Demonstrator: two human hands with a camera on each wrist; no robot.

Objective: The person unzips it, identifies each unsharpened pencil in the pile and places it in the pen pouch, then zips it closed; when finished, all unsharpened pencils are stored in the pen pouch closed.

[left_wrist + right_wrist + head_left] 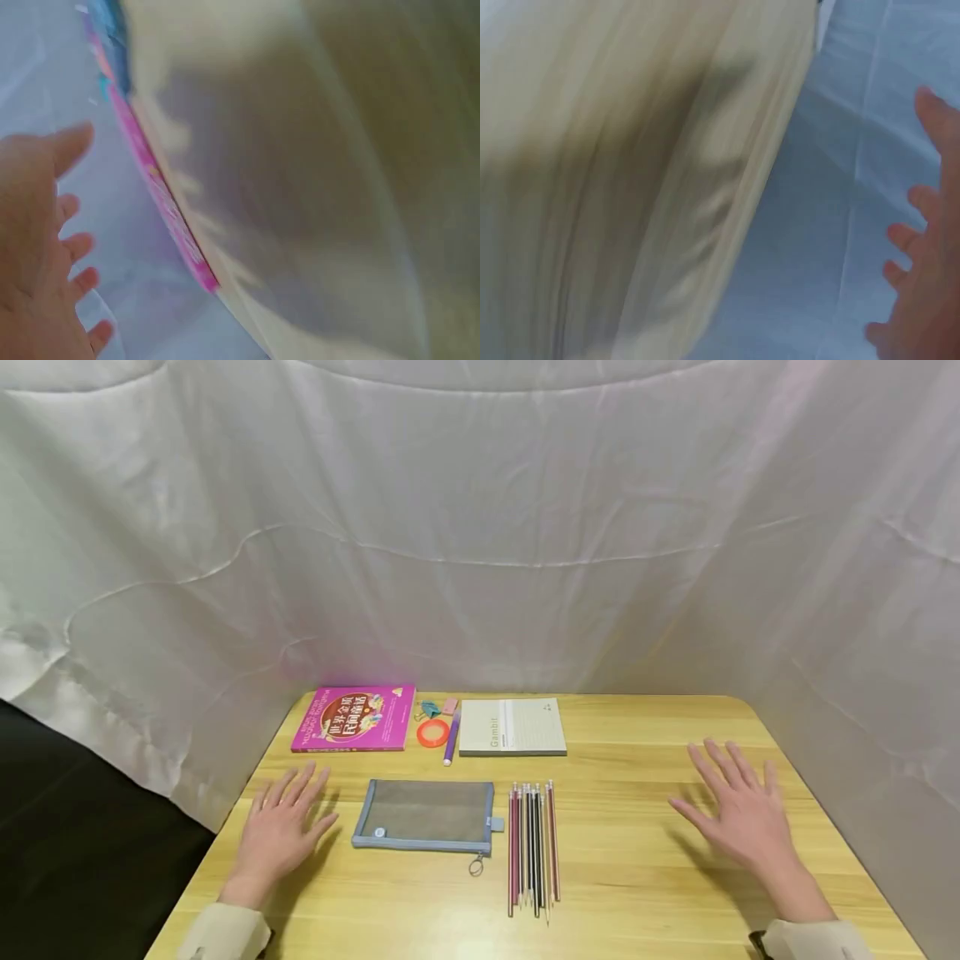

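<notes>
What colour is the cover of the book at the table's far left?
Bright pink, or magenta, with a dark red oval panel; the book shows best in the head view.

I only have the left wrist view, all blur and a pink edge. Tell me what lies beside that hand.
Observer: The left hand lies flat, fingers spread, just left of a grey mesh pencil pouch.
Operator: Name that pink edge.
Observer: A pink book at the table's far left.
Operator: Report the other hand.
Observer: The right hand is open too, on bare wood right of a row of pencils.
</notes>
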